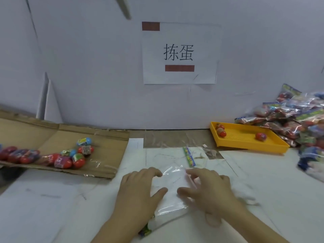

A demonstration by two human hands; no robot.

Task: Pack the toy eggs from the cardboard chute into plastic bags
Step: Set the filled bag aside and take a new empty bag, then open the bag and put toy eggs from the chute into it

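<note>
hands both down on plastic bag (172, 188), which lies flat on white table (52, 204) at bottom centre, long axis running away from the camera, printed header strip (145, 230) at its near end. left hand (138, 188) on bag's left edge: thumb flat on the film, fingers loosely bent at the far-left corner, released, not clenched round anything. right hand (208, 186) on bag's right edge: fingers spread and a bit blurred, thumb and tips resting on the film, also released. bag looks like more than one layer, can't tell how many. just beyond the bag, a second green/yellow strip (189, 157) lies on the table, apart from the hands. far-left of the bag: cardboard chute (105, 141), open flat sheet with raised back fold, its near edge hanging over the table edge. toy eggs (78, 160) sit in the chute, well apart from the bag, mostly red, two with blue halves, clustered and trailing off the left of the shot. far-right of the bag: yellow tray (250, 147) with a few loose eggs (260, 136). behind and right of the tray, pile of filled bags (298, 120). straight beyond the bag, on the white wall, paper sign (178, 53) with two characters and two brown bars.
</note>
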